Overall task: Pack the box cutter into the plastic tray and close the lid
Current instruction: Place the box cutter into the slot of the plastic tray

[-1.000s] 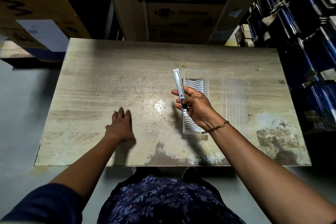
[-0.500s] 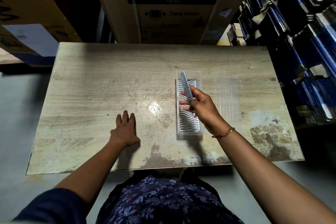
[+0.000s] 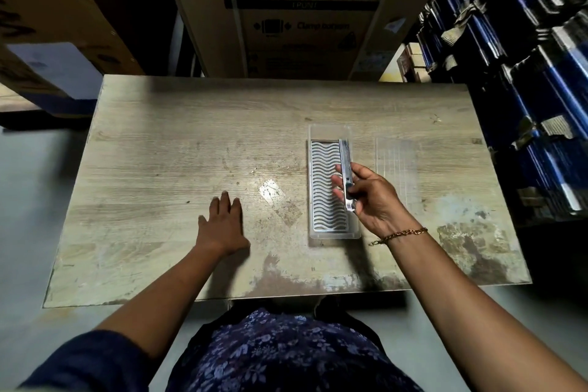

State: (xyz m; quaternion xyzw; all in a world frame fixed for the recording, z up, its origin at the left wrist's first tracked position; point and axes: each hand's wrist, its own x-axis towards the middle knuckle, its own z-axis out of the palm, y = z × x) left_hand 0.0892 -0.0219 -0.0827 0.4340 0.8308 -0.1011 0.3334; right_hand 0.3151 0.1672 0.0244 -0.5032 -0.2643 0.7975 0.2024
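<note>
Clear plastic tray lies lengthwise on the wooden surface, its wavy insert exposed. Right hand pinches the box cutter near its rear end, aligned along the tray's right wall, apparently so it drops in parallel. Left hand rests flat, fingers spread, holding nothing. Lid waits just right of the tray.

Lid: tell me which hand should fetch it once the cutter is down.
Right. The right hand holds the cutter over the tray, and the lid lies just right of the tray. The left hand rests flat, left of the tray.
</note>
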